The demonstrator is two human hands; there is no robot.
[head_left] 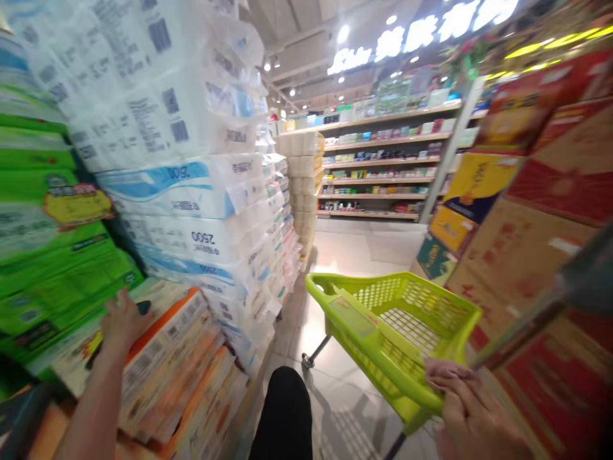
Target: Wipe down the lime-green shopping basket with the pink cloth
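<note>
My left hand (123, 322) is over the top of a stack of orange-and-white packs (163, 364) at the lower left. Its fingers are bent over a dark flat object with a rounded corner (143, 308), mostly hidden under the hand. At the lower right, my right hand (472, 409) is closed at the near corner of a lime-green shopping cart (378, 345). Some pinkish, crumpled, cloth-like material (447, 372) shows at its fingers, too blurred to name. The cart's basket has a lattice floor and stands on grey legs with a small wheel (307, 361).
White tissue packs (191, 236) rise in a tall stack at left, beside green packs (38, 223). Red and brown cartons (541, 236) line the right, with a blurred grey pole (531, 319) before them. Tiled floor (345, 255) runs toward stocked shelves (378, 163). My knee (287, 409) shows below.
</note>
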